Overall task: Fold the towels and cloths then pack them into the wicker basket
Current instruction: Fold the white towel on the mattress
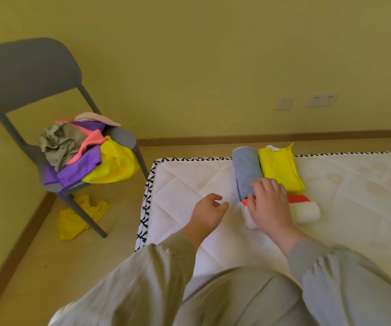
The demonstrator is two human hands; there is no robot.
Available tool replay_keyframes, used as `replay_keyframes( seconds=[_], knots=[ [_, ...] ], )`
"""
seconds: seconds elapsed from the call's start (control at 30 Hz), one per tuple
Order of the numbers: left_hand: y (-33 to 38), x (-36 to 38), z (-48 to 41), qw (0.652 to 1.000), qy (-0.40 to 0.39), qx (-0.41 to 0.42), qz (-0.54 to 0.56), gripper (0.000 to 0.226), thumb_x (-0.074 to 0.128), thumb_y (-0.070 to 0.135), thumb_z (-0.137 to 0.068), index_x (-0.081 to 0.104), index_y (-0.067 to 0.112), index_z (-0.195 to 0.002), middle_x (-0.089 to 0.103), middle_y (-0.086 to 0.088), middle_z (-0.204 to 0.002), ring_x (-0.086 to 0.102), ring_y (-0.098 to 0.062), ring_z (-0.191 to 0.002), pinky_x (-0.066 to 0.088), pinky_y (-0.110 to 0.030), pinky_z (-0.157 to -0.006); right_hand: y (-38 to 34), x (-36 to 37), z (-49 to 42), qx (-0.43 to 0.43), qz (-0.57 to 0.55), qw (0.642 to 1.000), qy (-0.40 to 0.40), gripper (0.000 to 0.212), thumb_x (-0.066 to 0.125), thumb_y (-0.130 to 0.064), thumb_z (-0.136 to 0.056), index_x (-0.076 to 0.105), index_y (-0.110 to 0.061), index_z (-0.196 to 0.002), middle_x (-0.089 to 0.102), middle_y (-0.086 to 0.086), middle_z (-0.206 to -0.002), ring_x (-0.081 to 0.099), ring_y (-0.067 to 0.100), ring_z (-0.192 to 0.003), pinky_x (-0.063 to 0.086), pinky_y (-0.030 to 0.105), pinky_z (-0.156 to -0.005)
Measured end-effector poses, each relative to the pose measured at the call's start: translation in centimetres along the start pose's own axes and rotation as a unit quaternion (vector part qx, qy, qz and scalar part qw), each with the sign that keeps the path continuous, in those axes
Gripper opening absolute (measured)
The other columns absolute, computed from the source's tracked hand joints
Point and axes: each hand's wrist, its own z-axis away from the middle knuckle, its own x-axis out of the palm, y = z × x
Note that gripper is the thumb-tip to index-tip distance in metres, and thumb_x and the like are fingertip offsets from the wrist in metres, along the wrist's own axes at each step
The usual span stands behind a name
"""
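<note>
1. Pressing a red-and-white folded terry towel (305, 209) onto the white quilted mattress (354, 208), right hand (268, 203) curled over its left end; left hand (209, 211) hovers just beside it, loosely curled, holding nothing.
2. Risk: the fold may spring open once the grip lifts, since terry is bulky.
3. Risk: the pile of unfolded cloths (79, 156) overhangs the grey plastic chair (25, 71) seat and could slide off; a crumpled yellow cloth (72, 222) lies on the floor.
4. Wicker basket not in view.
5. Towel's long axis runs left-right, along the far edge.
6. Grey rolled towel (246, 170) and yellow folded microfibre cloth (279, 168) sit side by side at the far edge, long axes pointing towards the person.
</note>
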Motion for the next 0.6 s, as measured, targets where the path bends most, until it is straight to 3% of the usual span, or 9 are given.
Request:
replay_keyframes(
  seconds=[0.07,0.13,0.2,0.3,0.43,0.6],
  knots=[
    [-0.2,-2.0,0.4,0.999,0.032,0.017,-0.003,0.042,0.051,0.033,-0.095,0.048,0.019,-0.134,0.055,-0.002,-0.125,0.054,-0.015,-0.102,0.044,-0.025,-0.084,-2.3,-0.6,-0.9,0.0,-0.016,1.0,0.004,0.013,0.06,-0.021,-0.082,0.063,-0.011,-0.088,0.059,0.007,-0.085,0.053,0.027,-0.081,0.046,0.038,-0.071],
    [-0.5,-3.8,0.8,0.997,0.059,0.052,-0.02,0.051,0.049,0.034,-0.096,0.035,0.02,-0.144,0.042,-0.003,-0.143,0.047,-0.016,-0.121,0.04,-0.028,-0.099,-4.6,-1.2,-1.7,0.007,-0.05,0.999,0.002,0.017,0.062,-0.02,-0.082,0.064,-0.01,-0.095,0.061,0.007,-0.092,0.056,0.028,-0.088,0.048,0.038,-0.078],
    [-1.2,-6.1,1.5,0.99,0.087,0.091,-0.06,0.061,0.046,0.034,-0.098,0.019,0.02,-0.151,0.023,0.0,-0.156,0.026,-0.016,-0.141,0.025,-0.029,-0.112,-7.6,-1.6,-2.4,0.009,-0.093,0.996,0.001,0.022,0.064,-0.018,-0.082,0.064,-0.008,-0.102,0.063,0.009,-0.1,0.057,0.029,-0.096,0.047,0.04,-0.085],
    [-2.7,-10.0,2.5,0.977,0.131,0.121,-0.118,0.062,0.044,0.033,-0.099,0.015,0.017,-0.152,0.012,-0.001,-0.159,0.007,-0.014,-0.147,0.012,-0.028,-0.116,-11.6,-1.7,-3.2,0.001,-0.143,0.99,-0.014,0.027,0.06,-0.017,-0.085,0.061,-0.005,-0.11,0.061,0.011,-0.112,0.054,0.031,-0.108,0.042,0.041,-0.094],
    [-5.3,-16.1,4.6,0.96,0.186,0.134,-0.161,0.062,0.048,0.029,-0.097,0.021,0.013,-0.15,0.015,-0.007,-0.158,0.008,-0.017,-0.147,0.012,-0.024,-0.114,-18.2,-2.4,-3.5,-0.024,-0.177,0.983,-0.042,0.032,0.053,-0.02,-0.09,0.056,-0.006,-0.118,0.056,0.009,-0.12,0.047,0.028,-0.116,0.033,0.037,-0.101],
    [-8.8,-23.2,7.5,0.958,0.238,0.089,-0.134,0.063,0.048,0.029,-0.097,0.019,0.013,-0.151,0.01,-0.009,-0.159,0.008,-0.02,-0.147,0.014,-0.028,-0.114,-27.3,-4.1,-3.4,-0.062,-0.204,0.975,-0.059,0.034,0.047,-0.023,-0.094,0.052,-0.009,-0.124,0.053,0.006,-0.126,0.044,0.024,-0.121,0.032,0.033,-0.104]
  ],
)
